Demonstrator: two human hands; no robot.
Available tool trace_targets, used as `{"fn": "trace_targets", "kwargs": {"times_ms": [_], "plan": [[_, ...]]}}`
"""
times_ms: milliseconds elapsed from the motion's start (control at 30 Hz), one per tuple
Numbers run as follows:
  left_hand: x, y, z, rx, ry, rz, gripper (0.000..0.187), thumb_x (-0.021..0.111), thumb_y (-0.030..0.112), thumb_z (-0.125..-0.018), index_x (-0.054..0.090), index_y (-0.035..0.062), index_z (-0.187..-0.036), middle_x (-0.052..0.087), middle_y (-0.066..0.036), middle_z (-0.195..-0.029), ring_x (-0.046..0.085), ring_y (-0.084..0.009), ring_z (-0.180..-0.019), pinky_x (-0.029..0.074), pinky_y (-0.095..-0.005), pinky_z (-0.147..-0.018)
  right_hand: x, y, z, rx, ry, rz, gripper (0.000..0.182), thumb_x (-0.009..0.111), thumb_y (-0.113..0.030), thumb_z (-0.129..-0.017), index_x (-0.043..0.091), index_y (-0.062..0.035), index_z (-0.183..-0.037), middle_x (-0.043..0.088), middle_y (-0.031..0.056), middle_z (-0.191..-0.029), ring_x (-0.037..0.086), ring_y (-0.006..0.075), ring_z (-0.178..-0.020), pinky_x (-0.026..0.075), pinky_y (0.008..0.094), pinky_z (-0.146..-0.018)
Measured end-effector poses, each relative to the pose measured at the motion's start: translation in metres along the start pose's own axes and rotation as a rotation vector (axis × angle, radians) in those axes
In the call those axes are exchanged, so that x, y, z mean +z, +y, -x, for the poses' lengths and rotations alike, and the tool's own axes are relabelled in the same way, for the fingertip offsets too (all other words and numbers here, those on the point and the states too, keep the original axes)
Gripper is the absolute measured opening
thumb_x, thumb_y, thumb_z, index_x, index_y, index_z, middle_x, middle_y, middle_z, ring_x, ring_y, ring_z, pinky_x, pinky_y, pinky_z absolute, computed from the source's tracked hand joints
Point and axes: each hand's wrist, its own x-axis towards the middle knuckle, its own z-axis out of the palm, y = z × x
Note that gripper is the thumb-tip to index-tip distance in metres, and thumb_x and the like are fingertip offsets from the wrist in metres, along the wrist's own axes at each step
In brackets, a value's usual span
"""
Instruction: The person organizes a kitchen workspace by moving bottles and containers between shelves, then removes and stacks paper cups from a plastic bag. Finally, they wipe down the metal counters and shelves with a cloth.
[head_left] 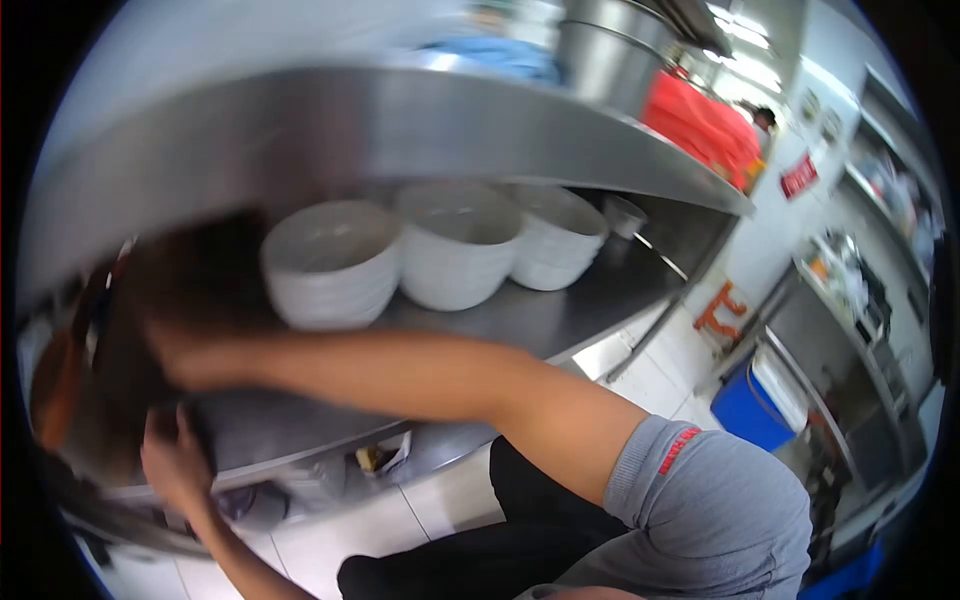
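At the left end of the steel undershelf, my right hand [190, 352] reaches across in front of the bowls, smeared by motion. Its fingers cannot be made out against a dark brown, blurred shape [190, 270] behind it. Just below, near the shelf's front edge, is my left hand [176, 458], thumb raised apart from its fingers and no held thing visible. Stacked white bowls stand to the right of my hands: a near stack [335, 265], a middle stack [458, 250] and a far stack [557, 240]. A blurred orange-brown object [60, 390] is at the far left.
Overhead runs the steel counter's edge [400, 120], carrying a metal pot [612, 55] and red plastic [703, 125]. A small cup-like container [625, 216] sits beyond the bowls. A blue cooler box [750, 405] and an orange stool [722, 312] stand on the tiled floor.
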Motion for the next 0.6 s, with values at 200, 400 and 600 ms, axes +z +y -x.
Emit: {"fn": "trace_targets", "kwargs": {"times_ms": [200,400,600], "plan": [[0.0,0.002,-0.008,-0.018,-0.119,-0.16,0.042,0.057,0.036,-0.091,0.063,0.0017,-0.115,0.067,-0.02,-0.109,0.063,-0.0384,-0.101,0.048,-0.0454,-0.083,-0.226,-0.116,0.156,-0.233,-0.512,-0.073,0.042,0.055,-0.026,-0.091,0.049,-0.0027,-0.126,0.058,0.016,-0.091,0.061,0.0334,-0.08,0.049,0.0437,-0.069],[0.009,-0.027,0.017,-0.082,-0.065,0.088,0.033,0.063,0.022,-0.089,0.064,-0.0009,-0.112,0.068,-0.021,-0.099,0.065,-0.0368,-0.091,0.049,-0.045,-0.08,-0.488,-0.121,0.255,0.356,0.092,0.025,0.032,0.071,-0.015,-0.083,0.065,-0.0033,-0.113,0.068,0.0089,-0.085,0.066,0.0199,-0.075,0.053,0.0308,-0.065],[-0.019,0.082,0.152,-0.146,-0.151,0.279,0.02,0.055,0.017,-0.09,0.063,-0.0014,-0.093,0.066,-0.021,-0.086,0.064,-0.0361,-0.079,0.047,-0.0468,-0.071,-0.595,-0.006,0.32,0.897,0.655,-0.082,0.023,0.06,-0.011,-0.093,0.059,0.0006,-0.113,0.058,0.0001,-0.072,0.05,0.007,-0.059,0.04,0.0223,-0.052]]}}
